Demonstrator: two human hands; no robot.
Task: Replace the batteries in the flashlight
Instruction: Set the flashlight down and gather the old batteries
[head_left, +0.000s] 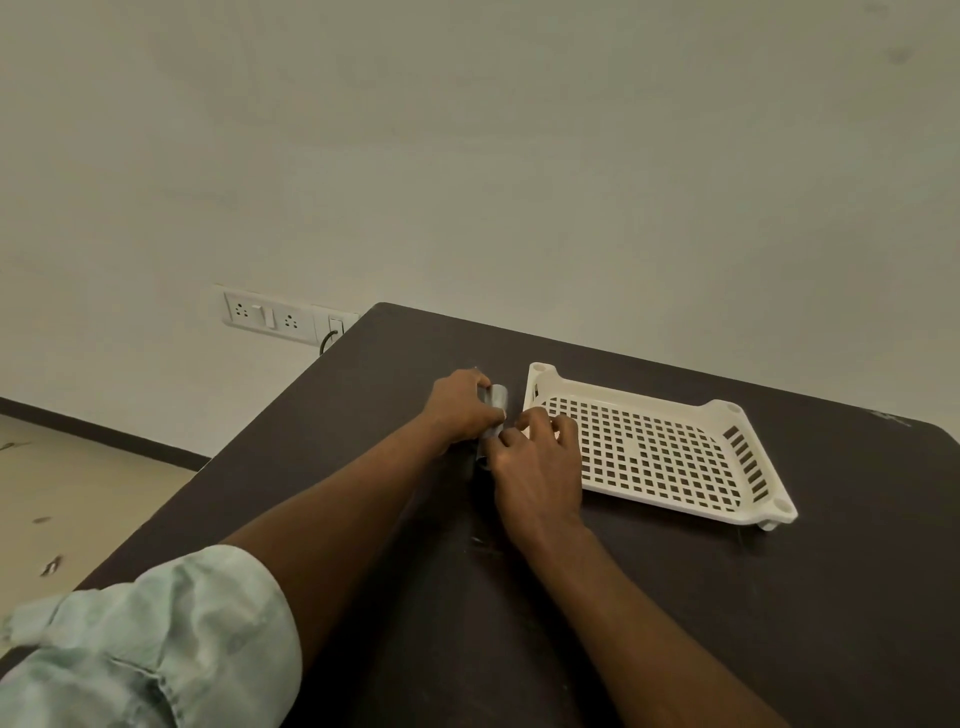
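A silver flashlight (496, 399) lies on the dark table (675, 597), just left of a white perforated tray (660, 447). My left hand (460, 408) wraps around its middle from the left, with the wide far end sticking out past the fingers. My right hand (537, 467) covers the near end, fingers curled over it and touching the tray's left rim. A dark open tube end (483, 461) shows below my right thumb. No batteries are visible; my hands hide most of the flashlight.
The tray holds nothing. A wall runs behind the table, with a socket panel (270, 315) and a plugged cable (332, 335) at the table's far left corner. The table's left edge drops to a tiled floor (67, 499).
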